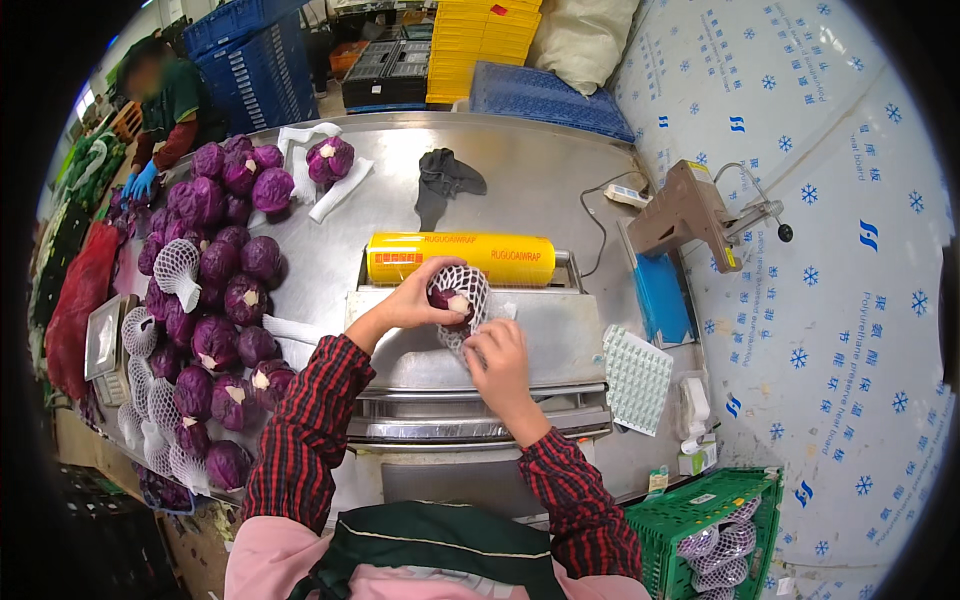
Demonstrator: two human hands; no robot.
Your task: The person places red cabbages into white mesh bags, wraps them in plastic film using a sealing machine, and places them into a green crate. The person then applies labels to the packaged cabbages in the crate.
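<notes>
My left hand [417,297] grips a red cabbage [448,301] from its left side, over the wrapping machine [540,322]. White foam netting [471,282] covers part of the cabbage; its pale cut stem faces up towards me. At the lower right, my right hand [498,360] pinches the lower end of the netting between thumb and fingers. Just behind both hands lies a yellow roll of cling film [461,251], mounted on the machine. Some of the cabbage's underside is hidden by the netting and fingers.
Loose red cabbages [217,337] and foam nets [161,401] crowd the left, near a scale [109,349]. A dark cloth [446,180] lies behind the roll. Right are a brown sealing device [679,217], a label sheet [637,379] and a green crate [705,487]. A co-worker [169,97] stands far left.
</notes>
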